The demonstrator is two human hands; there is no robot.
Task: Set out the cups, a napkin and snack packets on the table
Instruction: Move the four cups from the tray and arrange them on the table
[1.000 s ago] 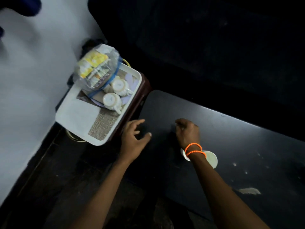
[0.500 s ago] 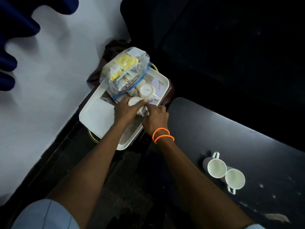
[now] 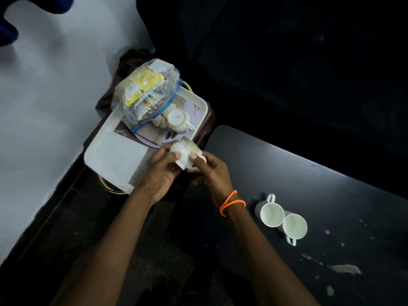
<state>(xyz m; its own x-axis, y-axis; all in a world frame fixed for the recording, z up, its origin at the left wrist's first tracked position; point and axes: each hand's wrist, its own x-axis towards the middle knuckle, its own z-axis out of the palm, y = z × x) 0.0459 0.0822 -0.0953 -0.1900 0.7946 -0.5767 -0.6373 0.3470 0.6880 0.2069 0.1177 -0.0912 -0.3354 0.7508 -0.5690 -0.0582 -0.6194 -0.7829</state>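
Both hands meet over the near right corner of a white tray [image 3: 103,160], and between them they hold a small white cup [image 3: 184,155] tipped on its side, its base turned toward the left and a patterned band showing near its rim. The left hand [image 3: 162,171] is closed on the cup from the left, thumb pressed on its side; the right hand [image 3: 209,171], with two orange bands [image 3: 231,203] at the wrist, grips it from the right with the thumb on top. The cup is lifted clear of the tray, just left of the dark desk [image 3: 309,177]. On the tray behind it, farther away, a second ribbed cup [image 3: 177,120] sits upside down, base up, beside another pale piece of crockery that is partly hidden. Leaning against those and reaching over the tray's far edge is a clear plastic bag of snack packets [image 3: 146,92], yellow and white wrappers visible through it. A white napkin [image 3: 117,159] lies flat on the near left part of the tray. On the desk to the right, well apart from the hands, two plain white mugs [image 3: 282,219] stand upright and touching, mouths up, one handle pointing far and the other near. Pale scuffs mark the desk surface near its right end. A white wall [image 3: 44,107] fills the left.
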